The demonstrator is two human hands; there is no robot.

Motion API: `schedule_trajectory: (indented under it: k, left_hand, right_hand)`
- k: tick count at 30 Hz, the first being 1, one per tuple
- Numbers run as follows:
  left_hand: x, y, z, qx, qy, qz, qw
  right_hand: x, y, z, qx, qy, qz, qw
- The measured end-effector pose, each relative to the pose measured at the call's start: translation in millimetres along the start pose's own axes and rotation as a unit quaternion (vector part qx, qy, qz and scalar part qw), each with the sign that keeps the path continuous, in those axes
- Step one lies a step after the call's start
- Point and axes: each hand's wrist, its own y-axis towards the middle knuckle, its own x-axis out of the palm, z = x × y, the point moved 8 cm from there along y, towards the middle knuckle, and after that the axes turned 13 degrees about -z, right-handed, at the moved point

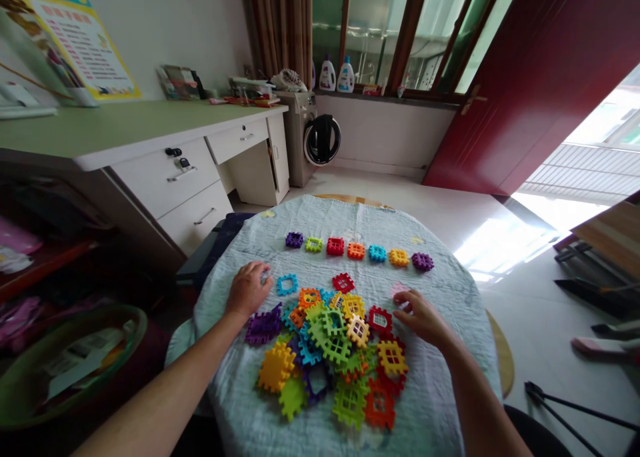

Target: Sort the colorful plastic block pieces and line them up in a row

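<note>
My left hand (249, 288) rests on the cloth left of a blue square frame piece (287, 284), fingers loosely bent, nothing seen in them. On the other side, my right hand (419, 314) is open beside a red window piece (381, 320), thumb and fingers apart. Between my hands lies a heap of notched plastic building pieces (336, 337) in green, yellow, orange, blue, purple and red. A dark red window piece (343, 283) lies at its far edge. Beyond it, several small assembled blocks stand in a row, from a purple block (294, 240) to another purple block (423, 262).
A light blue cloth (320, 220) covers the round table. Back left stand a desk (165, 127) with drawers and a washing machine (300, 137) with its door ajar. A basket (75, 357) is at lower left. A red door (525, 77) stands at right.
</note>
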Motion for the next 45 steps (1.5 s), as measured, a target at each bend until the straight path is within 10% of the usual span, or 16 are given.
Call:
schedule_trajectory:
  k: [14,25,34,45]
  left_hand:
    - [0.1,1,1,-0.011,0.011,-0.001,1.000]
    - [-0.4,1,1,-0.017,0.008,0.000,1.000]
    - [0.7,1,0,-0.016,0.002,0.000,1.000]
    - [0.3,0,2,-0.013,0.002,0.002,1.000]
  right_hand:
    - [39,-7,-97,-0.152,-0.065,-0.089,0.982]
    - [36,5,-79,-0.115,-0.091,0.024,0.989]
    - [55,-8,-130,-0.196,-0.091,-0.073,0.974]
    - [53,6,-104,-0.161,-0.101,0.007,0.982]
